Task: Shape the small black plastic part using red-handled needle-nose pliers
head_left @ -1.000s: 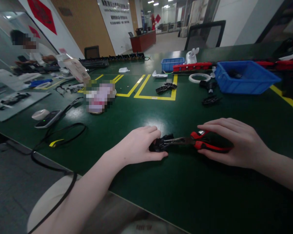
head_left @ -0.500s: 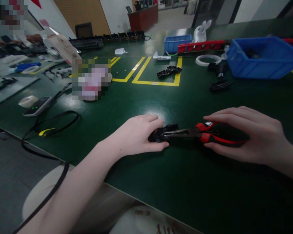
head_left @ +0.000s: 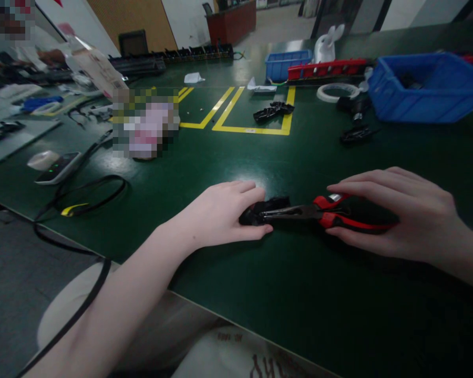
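Note:
Near the table's front edge, my left hand [head_left: 228, 212] grips a small black plastic part [head_left: 278, 203] between thumb and fingers; the hand hides much of it. My right hand [head_left: 410, 215] is closed round the red and black handles of long-nose pliers [head_left: 299, 212]. Their narrow jaws point left and reach onto the black part, close to my left thumb. Whether the jaw tips pinch anything is hard to make out. More black plastic parts [head_left: 274, 112] lie farther back across a yellow tape line, and another black part [head_left: 357, 134] lies to the right.
A large blue bin [head_left: 429, 92] stands at the back right, beside a roll of white tape [head_left: 338, 93] and a red strip [head_left: 327, 70]. A smaller blue bin [head_left: 286, 64] is behind. On the left are a bottle [head_left: 96, 68], a looped black cable [head_left: 98, 189] and a small device [head_left: 59, 169].
The view has tilted slightly, so the table's contents sit a little higher in the picture. Both hands keep their hold, with the pliers nearly unmoved against the black part.

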The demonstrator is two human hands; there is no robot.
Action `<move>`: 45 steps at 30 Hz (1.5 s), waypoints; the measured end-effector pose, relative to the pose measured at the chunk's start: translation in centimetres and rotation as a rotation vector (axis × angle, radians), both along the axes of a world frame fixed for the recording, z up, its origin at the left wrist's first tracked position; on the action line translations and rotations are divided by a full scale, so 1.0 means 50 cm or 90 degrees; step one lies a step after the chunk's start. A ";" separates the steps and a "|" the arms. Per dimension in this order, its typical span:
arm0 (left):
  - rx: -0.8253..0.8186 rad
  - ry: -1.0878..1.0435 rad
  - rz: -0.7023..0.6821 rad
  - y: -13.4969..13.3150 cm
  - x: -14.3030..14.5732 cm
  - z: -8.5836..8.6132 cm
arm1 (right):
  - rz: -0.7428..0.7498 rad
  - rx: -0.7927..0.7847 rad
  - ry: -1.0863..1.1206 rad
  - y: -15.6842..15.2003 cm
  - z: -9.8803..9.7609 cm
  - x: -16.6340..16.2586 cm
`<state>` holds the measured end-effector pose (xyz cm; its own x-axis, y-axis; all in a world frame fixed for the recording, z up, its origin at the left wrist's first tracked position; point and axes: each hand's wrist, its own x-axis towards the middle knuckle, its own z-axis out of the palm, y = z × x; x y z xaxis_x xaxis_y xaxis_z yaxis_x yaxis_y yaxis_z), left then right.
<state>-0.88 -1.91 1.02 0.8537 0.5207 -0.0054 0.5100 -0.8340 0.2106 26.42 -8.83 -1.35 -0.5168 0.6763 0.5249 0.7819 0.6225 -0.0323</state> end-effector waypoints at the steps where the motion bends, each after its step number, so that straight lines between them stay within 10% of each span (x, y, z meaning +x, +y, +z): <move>1: 0.000 0.000 0.001 0.000 0.000 0.000 | 0.003 0.000 0.000 0.001 0.000 0.000; 45: 0.013 -0.007 -0.013 -0.001 -0.001 -0.001 | 0.016 -0.062 0.034 0.004 0.000 0.004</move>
